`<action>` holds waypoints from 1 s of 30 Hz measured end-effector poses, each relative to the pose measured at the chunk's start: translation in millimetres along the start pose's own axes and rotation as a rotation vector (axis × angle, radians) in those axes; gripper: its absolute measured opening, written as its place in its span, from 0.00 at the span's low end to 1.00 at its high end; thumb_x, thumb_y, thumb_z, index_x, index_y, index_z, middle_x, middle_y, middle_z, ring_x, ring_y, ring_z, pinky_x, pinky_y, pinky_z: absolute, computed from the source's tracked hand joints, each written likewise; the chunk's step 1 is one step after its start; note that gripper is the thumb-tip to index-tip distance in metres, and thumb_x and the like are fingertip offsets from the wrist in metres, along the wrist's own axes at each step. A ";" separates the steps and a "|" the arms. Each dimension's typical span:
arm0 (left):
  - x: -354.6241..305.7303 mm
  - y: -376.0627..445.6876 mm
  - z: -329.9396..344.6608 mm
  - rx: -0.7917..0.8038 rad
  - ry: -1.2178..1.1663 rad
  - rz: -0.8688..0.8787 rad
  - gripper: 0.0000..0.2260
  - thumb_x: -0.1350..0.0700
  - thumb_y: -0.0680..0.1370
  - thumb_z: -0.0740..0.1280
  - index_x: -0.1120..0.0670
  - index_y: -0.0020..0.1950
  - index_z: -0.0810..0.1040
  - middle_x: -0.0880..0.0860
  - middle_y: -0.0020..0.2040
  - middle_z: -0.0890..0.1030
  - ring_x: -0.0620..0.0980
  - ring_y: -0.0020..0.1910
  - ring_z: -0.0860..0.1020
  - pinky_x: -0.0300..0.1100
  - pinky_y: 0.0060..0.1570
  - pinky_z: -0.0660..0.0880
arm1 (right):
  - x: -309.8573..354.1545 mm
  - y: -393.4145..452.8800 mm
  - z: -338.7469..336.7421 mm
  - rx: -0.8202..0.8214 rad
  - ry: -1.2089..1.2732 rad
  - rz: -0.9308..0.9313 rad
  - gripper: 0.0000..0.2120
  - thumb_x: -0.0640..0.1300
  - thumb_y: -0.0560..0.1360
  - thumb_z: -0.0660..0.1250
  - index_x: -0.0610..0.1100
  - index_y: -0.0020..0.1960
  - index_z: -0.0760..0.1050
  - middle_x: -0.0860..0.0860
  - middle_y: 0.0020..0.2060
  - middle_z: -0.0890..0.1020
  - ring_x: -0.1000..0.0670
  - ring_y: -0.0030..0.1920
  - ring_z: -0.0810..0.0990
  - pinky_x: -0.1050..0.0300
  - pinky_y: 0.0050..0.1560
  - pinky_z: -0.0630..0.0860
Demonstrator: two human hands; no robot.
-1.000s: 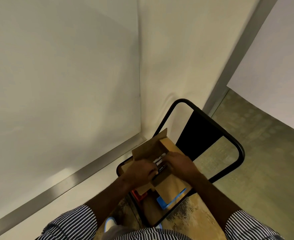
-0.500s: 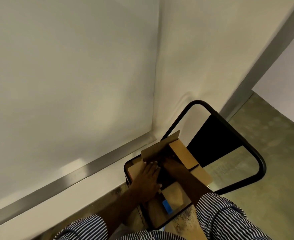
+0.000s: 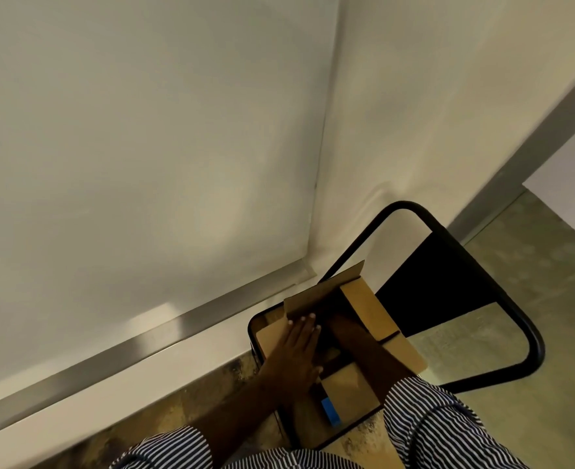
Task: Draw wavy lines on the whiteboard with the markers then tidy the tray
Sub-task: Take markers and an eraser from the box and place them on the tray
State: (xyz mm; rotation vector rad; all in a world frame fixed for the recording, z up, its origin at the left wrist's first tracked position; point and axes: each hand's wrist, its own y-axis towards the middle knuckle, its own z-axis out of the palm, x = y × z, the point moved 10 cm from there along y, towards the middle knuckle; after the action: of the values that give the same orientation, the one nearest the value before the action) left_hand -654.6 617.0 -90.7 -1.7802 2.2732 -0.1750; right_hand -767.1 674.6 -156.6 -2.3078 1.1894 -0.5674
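A large whiteboard (image 3: 143, 157) fills the upper left of the view, blank, with a metal ledge (image 3: 164, 330) along its lower edge. It meets a plain wall (image 3: 431, 106) at a corner. Below lies a mottled floor (image 3: 533, 282).

A black metal-framed chair (image 3: 455, 282) stands near the corner. On its seat sits an open cardboard box (image 3: 364, 302), flaps raised, just below the end of the ledge. A small blue item (image 3: 330, 411) shows at the near edge of the seat, beside the box.

Two forearms in striped sleeves (image 3: 428, 424) reach down from the bottom of the view. The left hand (image 3: 296, 353) lies flat, fingers spread and extended, on the box's left flap, gripping nothing. The right hand (image 3: 338, 328) reaches into the dark interior of the box; its fingers are hidden there, so whether it grips anything cannot be told. The two hands are just beside each other.

No markers are visible; the box interior is too dark to make out.
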 end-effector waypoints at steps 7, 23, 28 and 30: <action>-1.3 -1.6 -4.1 -0.030 -0.023 -0.017 0.39 0.36 0.78 0.57 0.61 0.80 0.57 0.63 0.80 0.55 0.60 0.79 0.56 0.56 0.75 0.56 | -6.0 -13.2 -0.7 0.022 0.182 0.108 0.20 0.41 0.84 0.62 0.37 0.73 0.67 0.39 0.71 0.72 0.40 0.71 0.71 0.50 0.72 0.66; -9.1 -0.1 -50.5 -0.173 -0.194 0.070 0.36 0.44 0.82 0.57 0.55 0.81 0.41 0.56 0.81 0.36 0.54 0.80 0.37 0.47 0.76 0.40 | -15.5 -88.5 -54.2 -0.472 0.606 0.268 0.08 0.40 0.80 0.63 0.45 0.53 0.81 0.46 0.50 0.84 0.46 0.49 0.82 0.56 0.43 0.71; 6.1 0.2 -81.8 -0.270 -0.435 0.083 0.31 0.46 0.84 0.58 0.50 0.81 0.45 0.47 0.81 0.41 0.45 0.80 0.41 0.40 0.76 0.50 | -5.6 -115.9 -72.1 -0.563 0.671 0.221 0.09 0.38 0.79 0.67 0.45 0.59 0.80 0.48 0.51 0.85 0.54 0.46 0.77 0.65 0.41 0.67; 12.3 -0.1 -92.4 -0.295 -0.497 0.081 0.29 0.44 0.84 0.57 0.48 0.81 0.48 0.45 0.81 0.45 0.43 0.80 0.45 0.39 0.74 0.54 | -2.7 -124.4 -83.9 -0.603 0.682 0.199 0.12 0.39 0.79 0.68 0.44 0.62 0.79 0.49 0.52 0.84 0.57 0.46 0.75 0.73 0.41 0.63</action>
State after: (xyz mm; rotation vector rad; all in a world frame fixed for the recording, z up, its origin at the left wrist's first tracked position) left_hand -681.9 599.8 -3.3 -1.6194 2.0686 0.5805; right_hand -736.6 721.2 -17.2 -2.4904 2.1236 -1.0934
